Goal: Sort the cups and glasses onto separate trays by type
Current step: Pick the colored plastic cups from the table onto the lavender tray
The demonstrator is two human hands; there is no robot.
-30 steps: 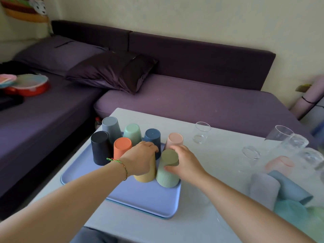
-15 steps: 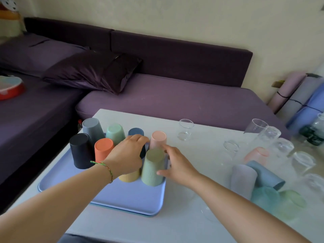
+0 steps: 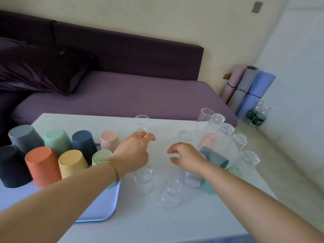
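Observation:
Several coloured plastic cups stand upside down on a blue tray (image 3: 98,209) at the left, among them an orange cup (image 3: 43,165), a yellow cup (image 3: 71,162) and a pale green cup (image 3: 101,156). My left hand (image 3: 135,151) hovers over the white table, fingers loosely curled, holding nothing, near a clear glass (image 3: 142,122). My right hand (image 3: 185,158) is beside it, also empty with relaxed fingers. Clear glasses (image 3: 142,179) (image 3: 171,193) stand under my wrists. More glasses (image 3: 226,132) and lying cups (image 3: 213,157) are at the right.
A purple sofa (image 3: 122,95) with a dark pillow (image 3: 43,71) runs behind the white table (image 3: 157,223). Rolled mats (image 3: 245,90) and bottles (image 3: 256,114) stand on the floor at the right, past the table's edge.
Both hands have left the yellow and green cups on the tray and moved right over the table. The view has swung right.

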